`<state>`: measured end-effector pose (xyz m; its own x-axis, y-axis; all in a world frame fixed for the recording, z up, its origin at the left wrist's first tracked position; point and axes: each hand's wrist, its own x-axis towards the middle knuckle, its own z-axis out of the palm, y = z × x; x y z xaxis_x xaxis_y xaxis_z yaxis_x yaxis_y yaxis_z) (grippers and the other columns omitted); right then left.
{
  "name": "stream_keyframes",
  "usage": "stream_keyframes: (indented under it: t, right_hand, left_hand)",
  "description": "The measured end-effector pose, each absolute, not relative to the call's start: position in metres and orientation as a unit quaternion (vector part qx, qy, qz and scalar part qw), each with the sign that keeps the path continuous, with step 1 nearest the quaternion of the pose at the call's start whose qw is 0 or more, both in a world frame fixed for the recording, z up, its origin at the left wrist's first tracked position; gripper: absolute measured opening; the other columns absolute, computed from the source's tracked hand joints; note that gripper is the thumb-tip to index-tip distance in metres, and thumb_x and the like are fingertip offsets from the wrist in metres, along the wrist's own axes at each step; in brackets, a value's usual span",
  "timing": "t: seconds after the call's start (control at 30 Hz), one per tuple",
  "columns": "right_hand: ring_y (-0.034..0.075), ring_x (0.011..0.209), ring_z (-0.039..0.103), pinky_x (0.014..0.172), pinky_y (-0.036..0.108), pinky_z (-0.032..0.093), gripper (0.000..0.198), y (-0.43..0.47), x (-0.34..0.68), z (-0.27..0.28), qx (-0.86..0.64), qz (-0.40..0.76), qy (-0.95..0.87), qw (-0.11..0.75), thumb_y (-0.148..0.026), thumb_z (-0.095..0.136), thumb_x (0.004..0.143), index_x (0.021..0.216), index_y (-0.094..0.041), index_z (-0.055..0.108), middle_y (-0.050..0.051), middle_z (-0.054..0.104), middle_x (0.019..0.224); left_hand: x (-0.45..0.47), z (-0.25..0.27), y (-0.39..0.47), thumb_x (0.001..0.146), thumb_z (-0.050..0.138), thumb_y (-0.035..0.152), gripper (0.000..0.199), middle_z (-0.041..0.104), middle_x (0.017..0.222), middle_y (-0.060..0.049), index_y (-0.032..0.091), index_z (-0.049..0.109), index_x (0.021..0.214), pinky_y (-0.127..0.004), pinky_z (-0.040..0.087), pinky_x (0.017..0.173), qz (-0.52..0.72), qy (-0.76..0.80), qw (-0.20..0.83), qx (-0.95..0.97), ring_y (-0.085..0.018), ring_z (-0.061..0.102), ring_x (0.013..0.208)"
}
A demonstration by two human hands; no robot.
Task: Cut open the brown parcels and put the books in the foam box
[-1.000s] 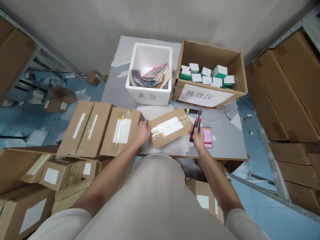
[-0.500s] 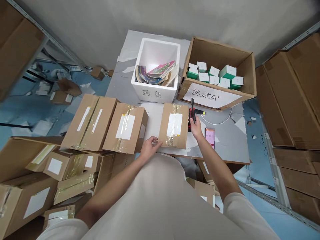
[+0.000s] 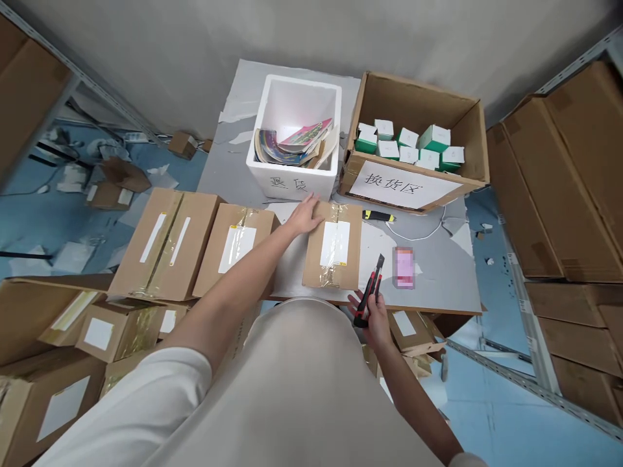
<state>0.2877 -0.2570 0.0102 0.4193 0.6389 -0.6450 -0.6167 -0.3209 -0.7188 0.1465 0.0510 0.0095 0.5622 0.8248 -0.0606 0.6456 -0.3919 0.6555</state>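
A taped cardboard box (image 3: 316, 272) with a white label lies on the table in front of me. My left hand (image 3: 305, 216) rests at its far left corner, fingers stretched out against the carton. Near the table's front edge, my right hand (image 3: 374, 321) is closed around a red and black utility knife (image 3: 370, 292), its blade pointing up and away. Some of that hand's fingers are spread beside the handle, close to the box's near right corner. Behind the box lies a black and yellow tool (image 3: 378, 215), perhaps another cutter.
A white foam box (image 3: 292, 185) of booklets and an open carton (image 3: 467, 175) of green-white boxes stand at the back. A phone (image 3: 404, 267) and a white cable (image 3: 418, 240) lie right. Taped cartons (image 3: 168, 246) stand left, above a large carton of parcels. Shelving flanks both sides.
My left hand has gone from the box's near left corner to its far left corner. My right hand has brought the utility knife from the box's far right side toward the table's front edge.
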Motion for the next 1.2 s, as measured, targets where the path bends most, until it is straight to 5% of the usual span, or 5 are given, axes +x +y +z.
stream_keyframes:
  t: [0.17, 0.5, 0.77, 0.93, 1.2]
  right_hand:
    - [0.020, 0.096, 0.069, 0.082, 0.043, 0.057, 0.043, -0.249, 0.282, 0.005, -0.586, 0.511, 0.025, 0.629, -0.054, 0.067, 0.076, 0.106, -0.030, 0.048, 0.001, 0.071, 0.095]
    - [0.012, 0.089, 0.069, 0.078, 0.026, 0.056, 0.027, -0.152, 0.399, -0.001, -0.602, 0.430, -0.124, 0.661, -0.039, 0.065, 0.081, 0.098, -0.024, 0.050, 0.000, 0.070, 0.096]
    - [0.015, 0.083, 0.069, 0.074, 0.030, 0.056, 0.033, -0.109, 0.399, -0.010, -0.585, 0.509, -0.185, 0.604, -0.043, 0.067, 0.078, 0.101, -0.025, 0.051, 0.002, 0.071, 0.094]
    - [0.012, 0.061, 0.065, 0.060, 0.028, 0.055, 0.047, -0.157, 0.414, -0.002, -0.682, 0.471, -0.255, 0.497, -0.053, 0.069, 0.073, 0.106, -0.022, 0.054, 0.004, 0.069, 0.094]
    - [0.009, 0.044, 0.054, 0.039, 0.023, 0.044, 0.076, -0.222, 0.419, 0.017, -0.706, 0.525, -0.307, 0.363, -0.055, 0.059, 0.080, 0.146, -0.026, 0.033, -0.001, 0.064, 0.080]
  left_hand:
    - [0.151, 0.010, 0.065, 0.069, 0.068, 0.033, 0.060, 0.059, 0.126, -0.014, 0.011, 0.054, 0.124, -0.040, 0.042, 0.102, 0.114, 0.484, 0.342, 0.797, -0.028, 0.055, 0.117]
    - [0.106, 0.010, -0.065, 0.075, 0.063, 0.046, 0.034, 0.062, 0.092, -0.008, 0.018, 0.053, 0.093, -0.037, 0.049, 0.079, 0.178, 0.641, 0.338, 0.666, -0.023, 0.061, 0.089]
    - [0.074, 0.000, -0.109, 0.077, 0.061, 0.046, 0.041, 0.060, 0.102, -0.010, 0.017, 0.052, 0.106, -0.039, 0.052, 0.079, 0.230, 0.677, 0.333, 0.615, -0.024, 0.061, 0.094]
    - [0.095, 0.010, -0.095, 0.081, 0.052, 0.029, 0.055, 0.045, 0.137, -0.017, 0.016, 0.042, 0.133, -0.046, 0.033, 0.109, 0.225, 0.560, 0.220, 0.767, -0.029, 0.037, 0.134]
    - [0.134, 0.019, -0.072, 0.058, 0.066, 0.073, 0.114, 0.018, 0.156, -0.022, 0.014, 0.027, 0.148, -0.064, -0.001, 0.112, 0.016, 0.439, 0.163, 0.884, -0.044, 0.010, 0.143]
